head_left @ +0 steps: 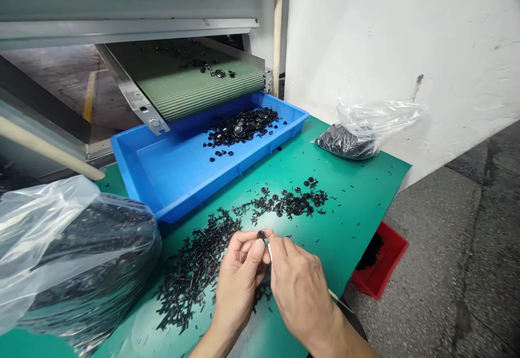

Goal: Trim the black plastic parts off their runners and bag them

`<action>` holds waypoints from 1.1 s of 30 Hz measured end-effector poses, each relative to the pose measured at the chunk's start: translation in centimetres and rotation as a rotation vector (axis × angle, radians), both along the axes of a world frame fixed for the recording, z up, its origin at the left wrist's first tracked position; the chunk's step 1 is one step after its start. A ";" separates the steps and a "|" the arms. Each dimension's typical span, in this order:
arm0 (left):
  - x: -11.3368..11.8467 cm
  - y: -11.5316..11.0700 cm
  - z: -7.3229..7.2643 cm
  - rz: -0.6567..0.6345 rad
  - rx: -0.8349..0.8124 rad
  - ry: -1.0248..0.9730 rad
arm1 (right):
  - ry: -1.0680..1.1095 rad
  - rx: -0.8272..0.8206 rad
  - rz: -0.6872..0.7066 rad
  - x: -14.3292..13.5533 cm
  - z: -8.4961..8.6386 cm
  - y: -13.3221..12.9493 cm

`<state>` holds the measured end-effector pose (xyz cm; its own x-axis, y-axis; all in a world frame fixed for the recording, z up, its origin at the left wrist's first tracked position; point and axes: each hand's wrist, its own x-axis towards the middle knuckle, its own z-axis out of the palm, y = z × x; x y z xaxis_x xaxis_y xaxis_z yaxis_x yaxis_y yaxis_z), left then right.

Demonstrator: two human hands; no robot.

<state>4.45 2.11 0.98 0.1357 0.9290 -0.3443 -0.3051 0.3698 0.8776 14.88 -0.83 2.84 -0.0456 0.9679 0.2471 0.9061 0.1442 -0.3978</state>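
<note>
My left hand (239, 279) pinches a small black round plastic part (260, 234) between thumb and fingertips. Right against it, my right hand (300, 282) is closed around a slim white tool (271, 252), mostly hidden by the fingers, so its exact kind cannot be made out. Beneath and left of the hands spreads a heap of small black branched plastic pieces (199, 260) on the green tabletop (345, 228). Just beyond the fingertips lies a looser pile of black round plastic parts (290, 202).
A blue tray (162, 176) holding black parts sits under the green conveyor belt (203, 90). Large clear bag (77, 255) of dark pieces stands at left; a smaller filled bag (351, 138) lies at back right. Below the table's right edge is a red bin (385, 268).
</note>
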 end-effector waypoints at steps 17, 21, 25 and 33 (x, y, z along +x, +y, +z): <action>-1.3 2.4 1.4 -0.194 0.118 0.378 | 0.469 -0.391 -0.039 3.7 -1.2 3.1; -1.7 2.8 1.8 -0.220 0.135 0.419 | 0.421 -0.287 -0.032 3.6 -0.9 3.1; -2.0 2.8 2.3 -0.273 0.152 0.416 | 0.209 -0.159 0.013 3.8 -0.7 2.9; -4.9 1.1 8.1 -0.061 0.445 0.690 | -0.155 -0.185 -0.163 4.0 -3.4 0.0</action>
